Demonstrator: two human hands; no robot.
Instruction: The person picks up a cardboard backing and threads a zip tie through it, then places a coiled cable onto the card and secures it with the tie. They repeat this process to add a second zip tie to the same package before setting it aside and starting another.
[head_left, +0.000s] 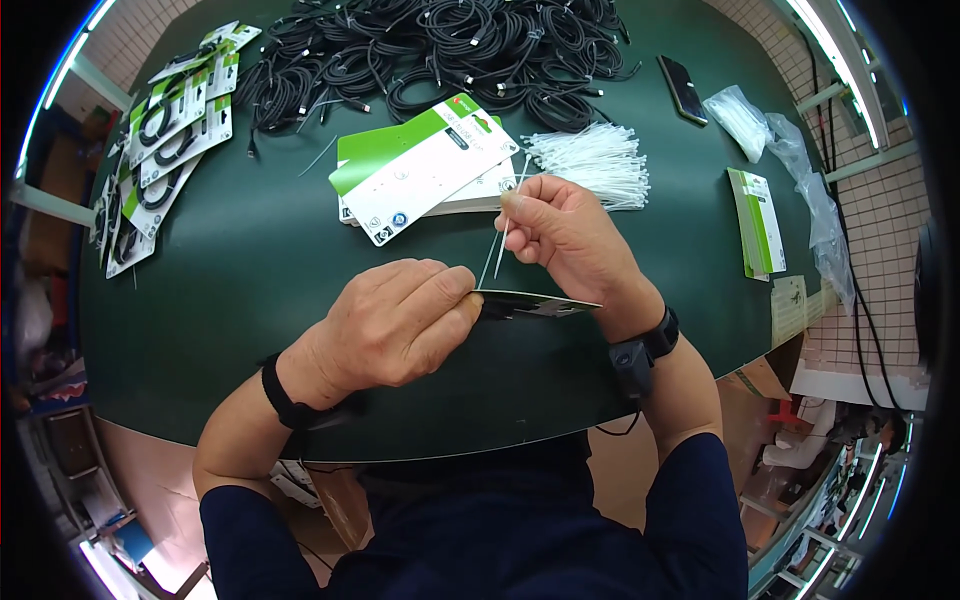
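Observation:
My left hand [405, 322] pinches a thin packaging card [535, 299] over the near part of the table. The card is seen almost edge-on, with its dark underside partly showing, and I cannot tell what is on that side. Just above it, my right hand [568, 230] is closed on a white cable tie [502, 247]. A second thin strip slants beside that tie, its lower end close to my left fingertips. Beyond my hands lie a stack of green and white packaging cards [445, 160] and a loose pile of white cable ties [595, 165].
A heap of coiled black cables [440, 50] covers the table's far side. Carded cables [180, 125] are piled at the left. On the right are a phone [683, 90], a clear plastic bag [740, 122] and more green cards [758, 225]. The dark green table [230, 330] has a curved near edge.

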